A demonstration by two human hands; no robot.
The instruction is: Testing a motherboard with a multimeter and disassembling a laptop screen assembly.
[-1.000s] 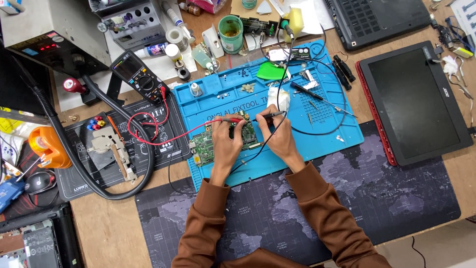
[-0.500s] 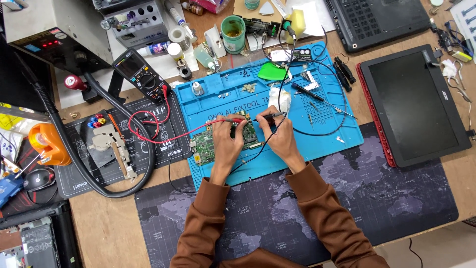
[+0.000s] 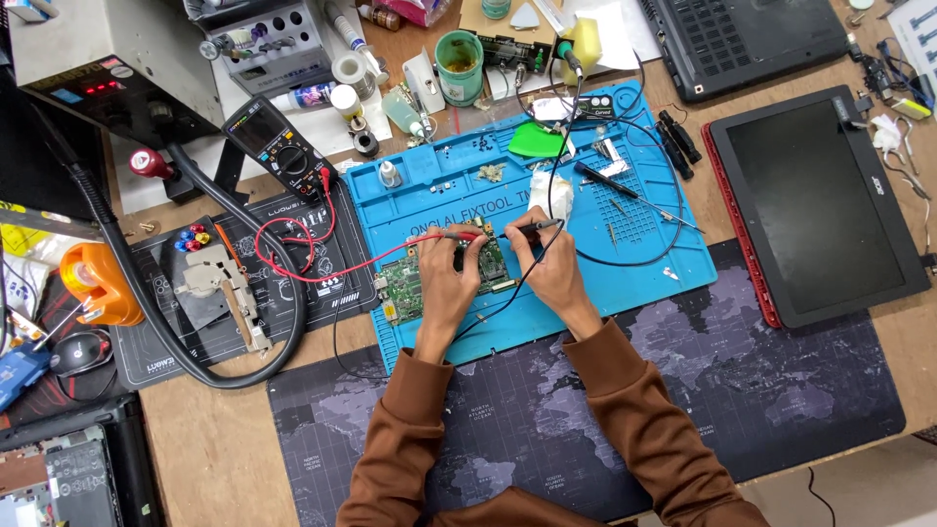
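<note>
Left hand (image 3: 447,283) pinches a red probe (image 3: 467,236), right hand (image 3: 551,268) a black probe (image 3: 532,229) — tips over a thin, likely fragile circuit board (image 3: 405,285) between them, best held by its edges.

A green circuit board (image 3: 429,278) lies on a bright blue mat (image 3: 625,263); at seven o'clock spreads a dark map-printed mat (image 3: 761,390). Red lead (image 3: 342,271), black lead (image 3: 625,256), brown sleeves (image 3: 644,420).

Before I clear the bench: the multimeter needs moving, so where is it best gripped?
Probably grip the multimeter across its two long sides, mid-body, coming from above. It lies tilted and propped with the long edges bare, while the red lead plugs in at its lower end.
</note>
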